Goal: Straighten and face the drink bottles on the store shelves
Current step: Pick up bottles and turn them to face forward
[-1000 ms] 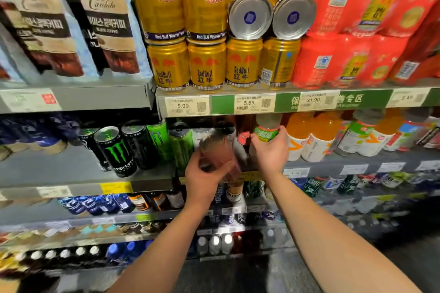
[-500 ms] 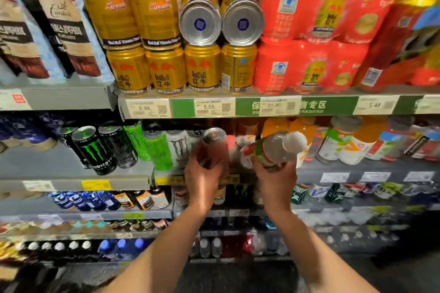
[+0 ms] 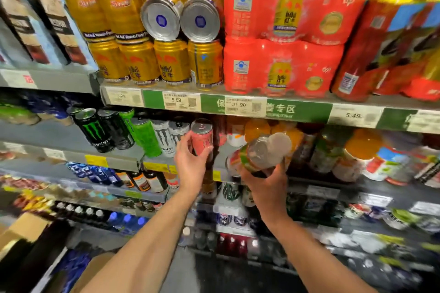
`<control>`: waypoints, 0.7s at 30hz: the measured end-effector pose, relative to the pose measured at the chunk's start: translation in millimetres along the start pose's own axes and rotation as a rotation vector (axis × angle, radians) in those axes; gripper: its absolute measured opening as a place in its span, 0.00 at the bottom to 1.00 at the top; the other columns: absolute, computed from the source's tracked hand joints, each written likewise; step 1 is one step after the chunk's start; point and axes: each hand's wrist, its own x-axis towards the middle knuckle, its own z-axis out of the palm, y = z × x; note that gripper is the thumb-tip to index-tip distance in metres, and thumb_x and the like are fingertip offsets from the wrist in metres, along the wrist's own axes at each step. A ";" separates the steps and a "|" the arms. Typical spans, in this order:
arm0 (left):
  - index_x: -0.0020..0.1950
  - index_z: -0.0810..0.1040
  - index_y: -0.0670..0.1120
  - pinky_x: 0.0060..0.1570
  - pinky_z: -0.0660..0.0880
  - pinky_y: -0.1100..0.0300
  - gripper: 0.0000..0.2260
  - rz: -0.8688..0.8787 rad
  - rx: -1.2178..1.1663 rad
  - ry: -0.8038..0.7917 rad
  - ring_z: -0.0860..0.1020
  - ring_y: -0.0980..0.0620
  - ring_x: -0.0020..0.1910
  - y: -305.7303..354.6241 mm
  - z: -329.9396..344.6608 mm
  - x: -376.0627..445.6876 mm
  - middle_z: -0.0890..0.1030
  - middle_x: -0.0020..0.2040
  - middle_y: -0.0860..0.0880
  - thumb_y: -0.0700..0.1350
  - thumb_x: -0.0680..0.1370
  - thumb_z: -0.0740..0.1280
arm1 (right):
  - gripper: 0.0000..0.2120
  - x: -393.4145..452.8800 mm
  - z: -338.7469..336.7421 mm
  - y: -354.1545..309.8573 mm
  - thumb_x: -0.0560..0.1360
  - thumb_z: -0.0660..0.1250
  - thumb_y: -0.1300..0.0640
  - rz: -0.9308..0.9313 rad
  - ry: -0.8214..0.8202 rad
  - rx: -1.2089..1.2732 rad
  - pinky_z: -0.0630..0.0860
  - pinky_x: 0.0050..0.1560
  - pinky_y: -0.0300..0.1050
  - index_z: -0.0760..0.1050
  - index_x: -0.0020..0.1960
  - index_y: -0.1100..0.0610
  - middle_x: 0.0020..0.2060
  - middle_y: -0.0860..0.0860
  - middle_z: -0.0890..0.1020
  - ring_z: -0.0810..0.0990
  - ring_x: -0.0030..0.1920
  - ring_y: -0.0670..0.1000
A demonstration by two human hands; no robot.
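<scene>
Bottle tilted off the shelf edge, gripped by right hand; left hand grips pink can.

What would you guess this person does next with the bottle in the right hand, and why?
Probably stand it upright in the shelf gap. The right hand holds the bottle tipped, its bottom toward the camera, in front of the shelf, while the left hand grips a pink can beside the gap.
</scene>
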 end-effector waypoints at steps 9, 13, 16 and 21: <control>0.66 0.74 0.46 0.55 0.72 0.68 0.24 -0.005 0.131 0.048 0.78 0.56 0.53 7.0 10.8 -5.9 0.80 0.52 0.54 0.46 0.73 0.77 | 0.32 -2.1 -15.7 16.6 0.61 0.82 0.46 0.075 -0.126 0.030 0.78 0.49 0.33 0.68 0.55 0.25 0.52 0.34 0.82 0.83 0.52 0.38; 0.68 0.72 0.40 0.65 0.72 0.46 0.26 0.008 0.239 0.089 0.75 0.41 0.62 17.4 17.0 -2.2 0.74 0.61 0.43 0.44 0.74 0.77 | 0.32 -2.7 -17.3 20.9 0.63 0.82 0.49 0.088 -0.135 0.033 0.79 0.49 0.32 0.69 0.55 0.25 0.53 0.31 0.81 0.82 0.53 0.37; 0.74 0.67 0.41 0.68 0.69 0.47 0.31 0.002 0.275 0.119 0.72 0.41 0.64 21.7 21.0 -3.7 0.70 0.62 0.42 0.44 0.75 0.76 | 0.32 -0.4 -22.3 20.6 0.65 0.82 0.51 0.086 -0.153 0.010 0.78 0.48 0.30 0.69 0.56 0.26 0.52 0.29 0.80 0.82 0.53 0.36; 0.71 0.69 0.39 0.70 0.66 0.49 0.29 -0.001 0.252 0.118 0.69 0.42 0.68 23.3 16.9 -9.6 0.73 0.63 0.41 0.45 0.75 0.75 | 0.29 -6.4 -29.0 11.5 0.65 0.82 0.52 0.088 -0.088 -0.023 0.77 0.47 0.28 0.70 0.57 0.36 0.50 0.25 0.78 0.80 0.51 0.32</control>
